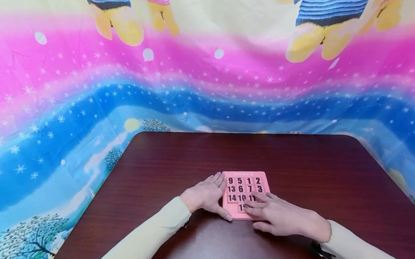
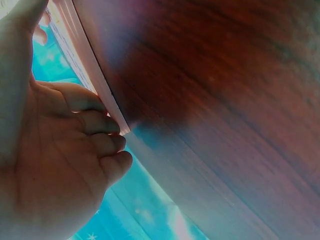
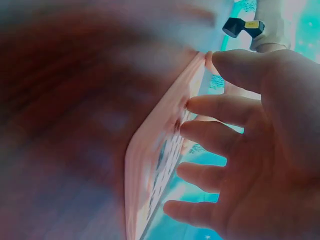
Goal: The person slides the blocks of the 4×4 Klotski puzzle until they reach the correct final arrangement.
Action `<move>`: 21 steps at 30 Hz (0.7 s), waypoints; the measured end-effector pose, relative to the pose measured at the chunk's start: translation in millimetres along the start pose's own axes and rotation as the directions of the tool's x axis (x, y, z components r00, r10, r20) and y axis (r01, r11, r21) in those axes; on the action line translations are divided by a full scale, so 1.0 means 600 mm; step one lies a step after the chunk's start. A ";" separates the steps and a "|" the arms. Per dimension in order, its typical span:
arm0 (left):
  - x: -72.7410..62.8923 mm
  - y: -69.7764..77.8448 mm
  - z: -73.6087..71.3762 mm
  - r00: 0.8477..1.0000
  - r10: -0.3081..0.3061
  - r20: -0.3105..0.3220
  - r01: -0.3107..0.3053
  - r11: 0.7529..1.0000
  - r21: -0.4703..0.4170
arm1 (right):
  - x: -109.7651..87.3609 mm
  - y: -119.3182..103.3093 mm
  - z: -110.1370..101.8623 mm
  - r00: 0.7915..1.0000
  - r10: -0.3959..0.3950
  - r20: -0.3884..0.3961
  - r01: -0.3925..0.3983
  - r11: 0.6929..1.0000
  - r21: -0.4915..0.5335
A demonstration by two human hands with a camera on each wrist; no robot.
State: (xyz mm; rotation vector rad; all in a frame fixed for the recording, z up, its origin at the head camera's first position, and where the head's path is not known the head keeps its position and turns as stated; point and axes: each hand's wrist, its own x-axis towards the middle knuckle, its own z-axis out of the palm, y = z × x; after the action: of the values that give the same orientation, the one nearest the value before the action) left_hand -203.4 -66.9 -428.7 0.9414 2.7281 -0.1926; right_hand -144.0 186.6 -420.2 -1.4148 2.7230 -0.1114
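A pink sliding number puzzle (image 1: pixel 228 213) lies flat on the table, its square tiles printed with black numbers. The bottom-left slot holds no tile; beside it is the 15 tile (image 1: pixel 241 207). My left hand (image 1: pixel 207 195) rests along the puzzle's left side, fingers extended at the edge and thumb by the near-left corner. In the left wrist view, those fingers (image 2: pixel 107 145) touch the frame's side. My right hand (image 1: pixel 284 215) reaches over the lower right tiles, fingertips at the 15 and 11 tiles. It hides the tiles at the lower right.
The dark reddish-brown wooden table (image 1: pixel 299 160) has rounded far corners. A colourful cloth (image 1: pixel 191 80) with snowflakes and cartoon figures hangs behind and around it. Both forearms wear pale sleeves (image 1: pixel 153 232), with dark bands near the wrists.
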 end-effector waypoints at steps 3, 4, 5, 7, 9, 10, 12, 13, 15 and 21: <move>0.000 0.000 -0.001 1.000 -0.001 0.002 0.001 1.000 -0.003 | 0.010 0.000 -0.005 1.000 0.012 -0.003 -0.012 1.000 -0.015; 0.000 0.000 -0.001 1.000 -0.002 0.004 0.002 1.000 -0.003 | 0.014 0.001 -0.006 1.000 0.017 -0.001 -0.017 1.000 -0.015; 0.001 0.000 -0.001 1.000 -0.003 0.006 0.003 1.000 -0.005 | 0.019 0.001 -0.008 1.000 0.022 0.000 -0.022 1.000 -0.017; 0.001 0.000 -0.001 1.000 -0.002 0.009 0.002 1.000 -0.005 | 0.027 0.001 -0.009 0.999 0.035 0.011 -0.035 0.999 -0.007; 0.002 0.000 -0.001 1.000 0.001 0.011 -0.001 1.000 -0.007 | 0.036 0.001 -0.008 0.999 0.043 0.020 -0.043 0.999 0.007; 0.002 -0.001 0.000 1.000 0.004 0.010 -0.004 1.000 -0.004 | 0.041 0.001 -0.007 0.999 0.047 0.024 -0.047 0.999 0.016; 0.004 -0.001 0.000 1.000 0.009 0.007 -0.009 1.000 -0.001 | 0.049 0.002 -0.004 0.998 0.054 0.034 -0.055 0.998 0.035; 0.004 -0.001 0.000 1.000 0.011 0.007 -0.011 1.000 0.001 | 0.052 0.002 -0.002 0.998 0.055 0.040 -0.056 0.998 0.042; 0.005 -0.001 0.000 1.000 0.014 0.007 -0.014 1.000 -0.001 | 0.057 0.003 0.001 0.997 0.055 0.054 -0.058 0.997 0.056; 0.004 -0.002 0.000 1.000 0.008 0.017 -0.008 1.000 -0.002 | 0.061 0.000 0.007 0.996 0.045 0.077 -0.049 0.997 0.053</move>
State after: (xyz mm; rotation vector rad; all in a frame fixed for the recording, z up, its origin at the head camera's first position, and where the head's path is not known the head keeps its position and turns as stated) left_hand -205.7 -66.5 -429.5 0.9463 2.7082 -0.1948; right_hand -164.7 156.7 -425.6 -1.3117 2.6686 -0.1266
